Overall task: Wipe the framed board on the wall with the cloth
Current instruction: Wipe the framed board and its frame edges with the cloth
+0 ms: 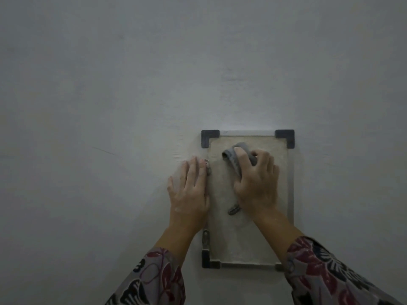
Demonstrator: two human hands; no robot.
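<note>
On wall (pixel 110 84), low and right of centre in view: framed board (pixel 248 234), upright rectangle, taller than wide. Panel pale beige, mottled, dull. Thin light-grey rails on top, right and bottom edges. Dark L-shaped corner caps (pixel 210 137) at top left, top right and bottom left; bottom-right corner hidden behind right sleeve (pixel 326 271). Small metal bracket (pixel 206 237) on left edge above bottom-left cap; another small metal fitting at left edge, just beside left fingertips.

Right hand (pixel 256 179) over upper half of panel, fingers curled shut around grey cloth (pixel 233 158). Cloth bunched, pressed against panel, fold sticking out above and left of knuckles. Short grey end poking out below heel of hand, on panel.

Left hand (pixel 189 190) flat, fingers extended and together, nothing held. Palm on wall just left of board, fingertip side overlapping left frame edge. Touching frame, apparently bracing.

Both forearms entering from bottom, sleeves patterned grey with dark red and black floral print.

Wall plain, off-white to pale grey, matte, slightly uneven finish. Faint diagonal scratch left of board, faint smudge higher up above board. Dim, flat lighting, darker toward edges of view. Rest of room not visible, wall filling whole view.
</note>
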